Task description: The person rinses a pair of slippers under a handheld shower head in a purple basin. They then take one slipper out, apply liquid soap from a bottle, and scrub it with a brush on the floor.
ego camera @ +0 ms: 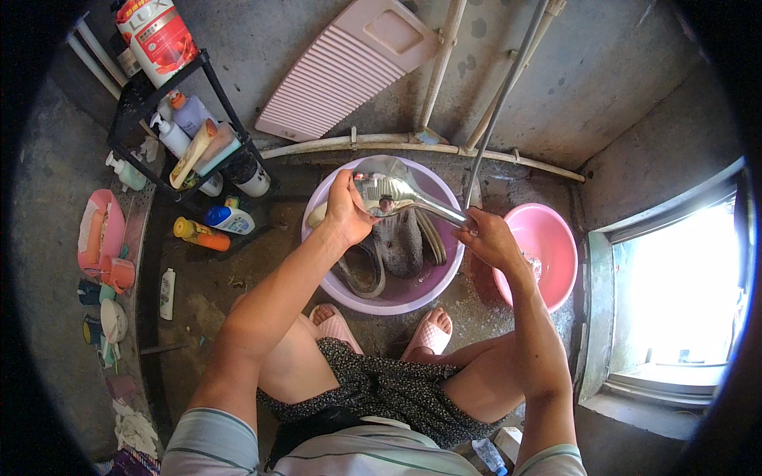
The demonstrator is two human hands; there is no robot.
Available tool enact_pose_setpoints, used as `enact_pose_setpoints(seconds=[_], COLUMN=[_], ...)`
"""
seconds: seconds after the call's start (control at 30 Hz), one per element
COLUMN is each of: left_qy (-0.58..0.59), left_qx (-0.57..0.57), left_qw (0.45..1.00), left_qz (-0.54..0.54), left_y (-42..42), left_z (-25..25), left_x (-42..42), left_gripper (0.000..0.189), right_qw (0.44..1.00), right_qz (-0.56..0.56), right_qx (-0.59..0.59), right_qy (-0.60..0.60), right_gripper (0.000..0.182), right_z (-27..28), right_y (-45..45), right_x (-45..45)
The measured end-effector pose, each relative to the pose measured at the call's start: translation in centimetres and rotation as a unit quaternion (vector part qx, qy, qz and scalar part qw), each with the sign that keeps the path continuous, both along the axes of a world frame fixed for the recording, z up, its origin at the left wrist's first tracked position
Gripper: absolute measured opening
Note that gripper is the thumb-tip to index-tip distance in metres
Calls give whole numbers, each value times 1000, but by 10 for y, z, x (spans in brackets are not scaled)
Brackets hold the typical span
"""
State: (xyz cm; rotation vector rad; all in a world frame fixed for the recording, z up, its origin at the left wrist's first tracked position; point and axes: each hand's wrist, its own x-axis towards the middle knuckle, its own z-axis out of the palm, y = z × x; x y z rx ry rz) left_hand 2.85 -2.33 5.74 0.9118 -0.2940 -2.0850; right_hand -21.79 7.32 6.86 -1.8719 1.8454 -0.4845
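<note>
Both hands hold a shiny chrome shower head above a lilac plastic basin. My left hand [348,209] grips the side of the wide round head [387,189], its fingers partly hidden behind it. My right hand [491,235] is closed around the lower end of the handle [443,209], beside a grey hose [506,89] that runs up the picture. In the basin [390,308] lie several slippers or sandals, among them a dark grey one [397,250] in the middle and an open-strapped one [364,273] at the left.
A pink basin [550,256] stands at the right. A pink washboard [351,68] leans on the wall near pipes [443,65]. At the left are a black rack [223,98] with bottles, an orange bottle [202,233] and a blue-capped bottle [231,220]. A bright window [678,285] is far right.
</note>
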Motion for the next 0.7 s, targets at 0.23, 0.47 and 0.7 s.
enact_pose_setpoints(seconds=[0.23,0.47,0.7], left_qy=[86,93,96], left_qx=[-25,-22,-18], left_qw=[996,995,995], left_qz=[-23,-18,-13], left_y=[-6,-3,-2], left_z=[-5,4,8], left_x=[4,2,2], left_gripper=[34,34,35], right_qw=[1000,1000,1000], right_qz=[-6,-8,-3], right_qx=[-18,-20,-26], right_qy=[-8,-13,-7], right_gripper=[30,29,29], right_z=[4,5,1], right_y=[-1,-1,0], right_x=[4,3,1])
